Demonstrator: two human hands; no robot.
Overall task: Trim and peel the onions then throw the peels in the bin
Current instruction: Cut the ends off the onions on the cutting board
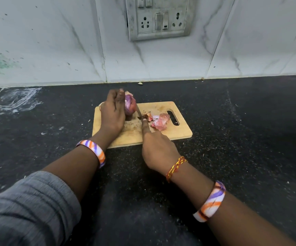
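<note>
Mid-trim: left hand (112, 110) grips onion (130, 105) on cutting board (177, 134), right hand (157, 148) holds knife (139, 114) against it; peels (159, 121) lie beside, unbinned; bin unseen.

Place: a home kitchen, where I stand at work.
Counter: my speckled black stone worktop (232, 157).
Wall: white marble-veined tiles (55, 41) with a grimy grey switch-and-socket plate (158, 18).
Board: my pale wooden chopping board (179, 134), carrying pink onion peels (159, 122).
</note>
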